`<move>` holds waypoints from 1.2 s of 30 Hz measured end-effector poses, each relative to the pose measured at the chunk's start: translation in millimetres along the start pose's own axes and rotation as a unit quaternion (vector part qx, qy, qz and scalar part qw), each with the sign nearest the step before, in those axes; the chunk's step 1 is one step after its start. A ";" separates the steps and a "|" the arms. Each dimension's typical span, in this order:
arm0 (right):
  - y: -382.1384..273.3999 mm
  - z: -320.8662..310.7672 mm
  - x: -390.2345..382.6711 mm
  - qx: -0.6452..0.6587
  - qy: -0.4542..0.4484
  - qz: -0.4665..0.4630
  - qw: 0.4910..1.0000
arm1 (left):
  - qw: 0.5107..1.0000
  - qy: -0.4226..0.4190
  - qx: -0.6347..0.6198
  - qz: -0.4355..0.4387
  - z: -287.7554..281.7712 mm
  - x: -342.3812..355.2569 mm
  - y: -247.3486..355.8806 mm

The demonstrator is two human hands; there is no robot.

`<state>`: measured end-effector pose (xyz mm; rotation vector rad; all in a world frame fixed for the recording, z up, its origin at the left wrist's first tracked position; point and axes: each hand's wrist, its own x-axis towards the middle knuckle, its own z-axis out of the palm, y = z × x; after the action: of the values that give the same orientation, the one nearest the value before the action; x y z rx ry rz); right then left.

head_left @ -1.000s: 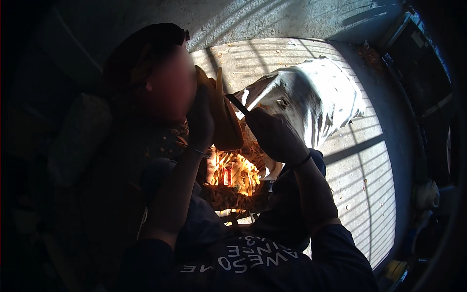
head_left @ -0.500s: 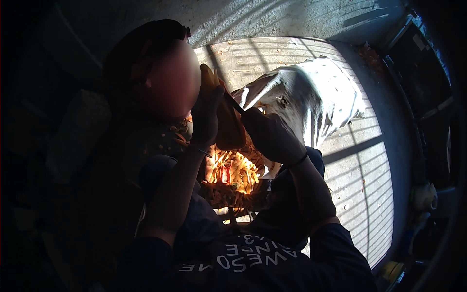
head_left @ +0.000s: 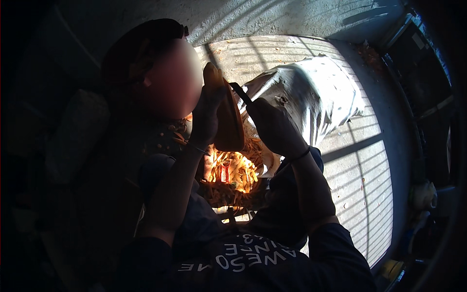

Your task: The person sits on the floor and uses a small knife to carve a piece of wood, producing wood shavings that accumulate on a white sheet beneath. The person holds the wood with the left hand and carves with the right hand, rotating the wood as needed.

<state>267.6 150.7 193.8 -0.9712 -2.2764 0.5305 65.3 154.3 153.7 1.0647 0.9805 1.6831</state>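
Observation:
An orange-brown shoe sole (head_left: 230, 127), long and rounded at the lower end, is tilted nearly upright in front of me. My left hand (head_left: 206, 117) is closed round its left side. In my right hand (head_left: 276, 127) is a knife (head_left: 240, 92) with a dark, narrow blade, fingers wrapped round its handle. The blade points up and left, its tip close to the sole's right edge; I cannot tell whether it touches. Below, orange shavings (head_left: 241, 170) lie heaped between my knees in bright light, with a small red packet (head_left: 224, 172) among them.
A dirty white sack (head_left: 316, 92) lies beyond my right hand on the pale floor (head_left: 357, 180). To the left are a large dark red rounded thing (head_left: 131, 63), partly blurred, and a pale block (head_left: 78, 131). Dark furniture (head_left: 421, 73) stands at the right.
My right hand has moved slightly right and down, drawing the knife off the sole's face so more of its blade shows. The sole has turned somewhat edge-on in my left hand.

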 end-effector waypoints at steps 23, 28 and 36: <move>-8.8 -4.5 0.7 -0.016 -0.016 -0.003 1.000 | 0.998 -0.045 0.042 0.027 7.2 -2.4 -4.1; -16.0 -6.6 0.1 0.005 -0.017 0.021 1.000 | 0.996 -0.049 0.067 0.021 4.5 -2.3 -4.0; -7.9 3.8 -0.8 -0.007 -0.029 0.019 0.999 | 0.991 -0.035 0.118 0.045 4.1 -0.8 -2.7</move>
<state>261.6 144.5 195.1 -1.0201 -2.3201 0.5678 70.1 154.9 152.4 1.3316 1.1206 1.6167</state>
